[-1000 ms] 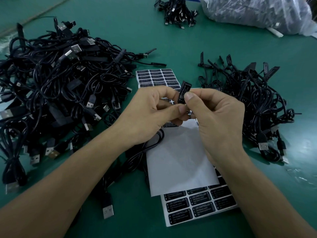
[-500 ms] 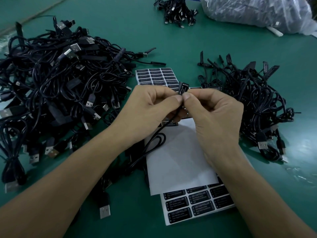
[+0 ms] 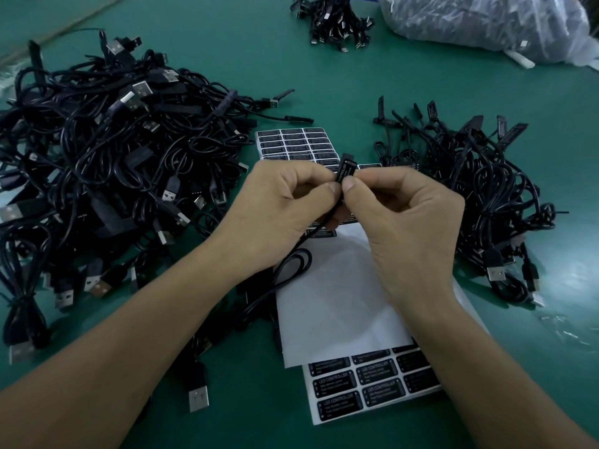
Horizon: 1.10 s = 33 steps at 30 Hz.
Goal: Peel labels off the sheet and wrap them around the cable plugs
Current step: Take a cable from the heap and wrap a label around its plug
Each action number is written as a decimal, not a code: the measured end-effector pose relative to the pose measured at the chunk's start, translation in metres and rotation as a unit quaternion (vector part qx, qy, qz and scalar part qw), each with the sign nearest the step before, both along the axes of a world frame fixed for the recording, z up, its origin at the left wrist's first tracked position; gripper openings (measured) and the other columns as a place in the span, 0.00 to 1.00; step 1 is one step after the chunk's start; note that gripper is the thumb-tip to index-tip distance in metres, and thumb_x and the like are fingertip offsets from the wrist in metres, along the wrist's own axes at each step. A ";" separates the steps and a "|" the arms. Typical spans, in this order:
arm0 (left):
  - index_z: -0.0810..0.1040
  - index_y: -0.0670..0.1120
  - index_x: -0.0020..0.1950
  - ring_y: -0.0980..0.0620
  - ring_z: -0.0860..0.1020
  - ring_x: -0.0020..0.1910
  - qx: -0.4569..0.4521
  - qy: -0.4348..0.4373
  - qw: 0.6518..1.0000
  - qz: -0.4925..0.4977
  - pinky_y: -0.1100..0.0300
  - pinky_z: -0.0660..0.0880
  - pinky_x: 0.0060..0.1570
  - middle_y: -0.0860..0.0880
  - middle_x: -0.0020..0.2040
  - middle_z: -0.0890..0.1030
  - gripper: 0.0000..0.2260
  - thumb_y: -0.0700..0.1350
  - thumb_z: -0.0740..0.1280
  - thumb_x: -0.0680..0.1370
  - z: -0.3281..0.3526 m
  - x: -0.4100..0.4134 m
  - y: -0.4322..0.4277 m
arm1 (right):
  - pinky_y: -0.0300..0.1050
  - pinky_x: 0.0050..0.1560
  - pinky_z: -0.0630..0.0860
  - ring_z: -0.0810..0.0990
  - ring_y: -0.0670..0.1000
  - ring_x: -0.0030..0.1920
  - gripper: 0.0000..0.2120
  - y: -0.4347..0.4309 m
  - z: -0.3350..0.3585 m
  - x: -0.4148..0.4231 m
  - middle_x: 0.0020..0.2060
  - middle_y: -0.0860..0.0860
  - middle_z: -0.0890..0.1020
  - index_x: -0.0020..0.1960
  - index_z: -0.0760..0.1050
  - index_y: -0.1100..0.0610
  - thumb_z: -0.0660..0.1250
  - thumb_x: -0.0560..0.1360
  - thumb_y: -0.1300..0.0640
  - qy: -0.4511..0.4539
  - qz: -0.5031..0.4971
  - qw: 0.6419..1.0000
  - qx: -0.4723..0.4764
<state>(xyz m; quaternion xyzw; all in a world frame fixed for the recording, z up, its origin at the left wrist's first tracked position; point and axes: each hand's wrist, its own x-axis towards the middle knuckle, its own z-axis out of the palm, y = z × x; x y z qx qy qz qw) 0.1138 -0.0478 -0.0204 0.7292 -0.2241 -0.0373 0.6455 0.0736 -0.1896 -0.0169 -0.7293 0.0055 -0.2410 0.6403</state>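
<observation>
At the centre of the frame, above a green counter (image 3: 324, 76), a black cable plug (image 3: 346, 161) stands nearly upright between two hands, a black label (image 3: 340, 176) with pale lettering pressed to its side. The left hand (image 3: 285, 205) and the right hand (image 3: 411, 215) meet at the plug, their fingers (image 3: 351, 187) curled and pinching it from either side, thumb tips almost touching. The grip looks meant to smooth the label round the plug's body while stopping it from twisting. How far the label has closed cannot be told, since the far side is hidden.

The plug's cable (image 3: 291, 264) drops from beneath the hands and loops onto a white backing sheet (image 3: 340, 303), bare where labels appear to have been taken. Under it, at lower centre, a label sheet (image 3: 363, 387) shows rows of black labels, and a second sheet (image 3: 291, 140) lies just beyond the hands, both close enough for the next peel.

A large tangle of black cables (image 3: 97, 157) with bare silver connectors fills the left of the frame. A smaller heap (image 3: 479, 176) to the right has flat tags standing up from it, and these look like finished pieces, so the work seems to run from left to right.

At the top edge lie a small bundle (image 3: 334, 17) of cables and, in the upper right corner, a clear plastic bag (image 3: 479, 24) of dark stock.
</observation>
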 end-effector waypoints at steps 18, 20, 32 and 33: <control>0.82 0.48 0.39 0.46 0.78 0.31 0.063 -0.070 0.995 0.022 0.56 0.75 0.32 0.50 0.32 0.82 0.08 0.46 0.69 0.77 -0.002 -0.004 -0.003 | 0.30 0.36 0.72 0.77 0.39 0.31 0.06 -0.004 -0.001 0.004 0.30 0.41 0.81 0.43 0.82 0.50 0.71 0.78 0.57 -0.013 0.042 0.999 -0.006; 0.82 0.48 0.39 0.51 0.77 0.29 0.069 -0.086 0.994 0.022 0.59 0.72 0.29 0.52 0.31 0.81 0.09 0.48 0.70 0.78 -0.003 -0.005 -0.003 | 0.30 0.35 0.71 0.75 0.40 0.29 0.09 -0.002 0.000 0.003 0.28 0.41 0.80 0.40 0.81 0.49 0.70 0.79 0.56 -0.013 0.037 0.999 -0.012; 0.79 0.48 0.47 0.56 0.76 0.27 -0.037 -0.079 0.993 0.082 0.63 0.72 0.30 0.50 0.31 0.82 0.03 0.41 0.70 0.80 0.005 -0.002 0.003 | 0.41 0.37 0.73 0.75 0.42 0.35 0.14 0.002 -0.002 -0.003 0.33 0.47 0.79 0.54 0.80 0.44 0.62 0.75 0.41 0.020 0.047 0.970 -0.237; 0.78 0.48 0.46 0.56 0.79 0.29 -0.069 -0.064 0.991 0.094 0.64 0.75 0.32 0.50 0.32 0.83 0.04 0.40 0.70 0.80 0.007 -0.002 0.004 | 0.44 0.41 0.72 0.75 0.44 0.38 0.16 0.002 -0.002 -0.004 0.33 0.46 0.78 0.52 0.81 0.45 0.61 0.74 0.38 0.029 0.052 0.946 -0.319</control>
